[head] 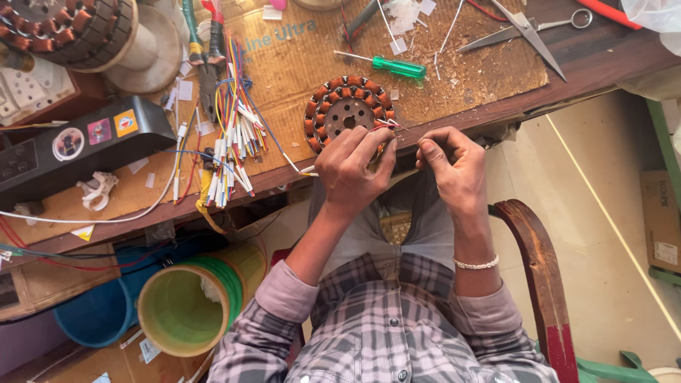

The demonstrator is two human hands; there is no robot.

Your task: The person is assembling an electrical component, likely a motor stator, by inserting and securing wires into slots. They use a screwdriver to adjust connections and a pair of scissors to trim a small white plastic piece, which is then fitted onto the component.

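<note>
The round motor coil (347,113), a ring wound with copper wire, lies on the wooden surface (496,78) at its near edge. Right below the coil, the left hand (352,170) and the right hand (454,169) meet. The fingers (369,145) of both hands are pinched nearly shut on thin wire ends (386,126) that come off the coil. The coil looks heavy and stiff, so I think it should be held by its metal ring. The wires look thin, soft and easy to snap, so I would pinch them gently near the tips. Above the coil lie one green screwdriver (390,67) and one pair of scissors (528,30). Left of the coil lies one bundle of coloured wires (230,135). Two hands are at work.
</note>
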